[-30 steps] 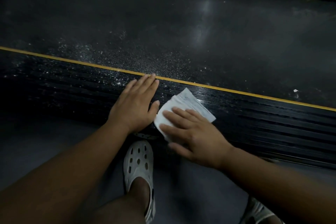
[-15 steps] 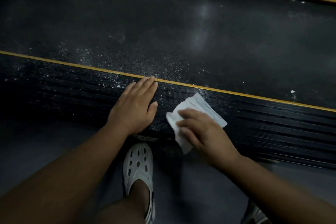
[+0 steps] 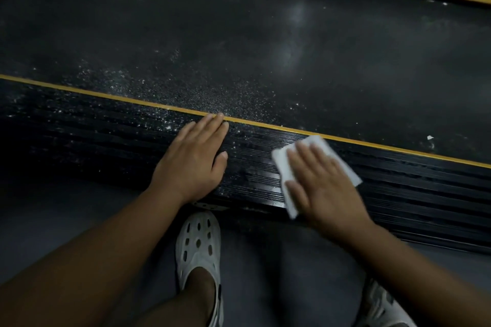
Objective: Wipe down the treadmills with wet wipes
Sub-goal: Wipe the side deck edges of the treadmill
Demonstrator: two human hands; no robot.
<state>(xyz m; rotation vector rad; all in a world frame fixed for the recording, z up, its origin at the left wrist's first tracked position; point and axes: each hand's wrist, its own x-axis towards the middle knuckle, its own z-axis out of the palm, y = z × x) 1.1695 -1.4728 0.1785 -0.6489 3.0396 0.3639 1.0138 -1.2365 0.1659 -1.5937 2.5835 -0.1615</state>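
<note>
The right hand (image 3: 321,186) lies flat, fingers straight, pressing the wet wipe (image 3: 314,142) onto the ribbed side rail (image 3: 106,135) of the treadmill (image 3: 414,202), just below the yellow stripe (image 3: 106,94); the left hand (image 3: 191,159) is spread open and holding nothing, braced on the same rail beside it; white specks (image 3: 148,125) cover the rail to the left and spill onto the running belt (image 3: 239,34). Nothing grips the wipe, and its near corner hangs over the rail's edge; my worry is that the ribs snag it and it bunches or slides out from under the palm; a sideways pass could also push grit into the grooves, and the patch under the bracing hand may get missed.
</note>
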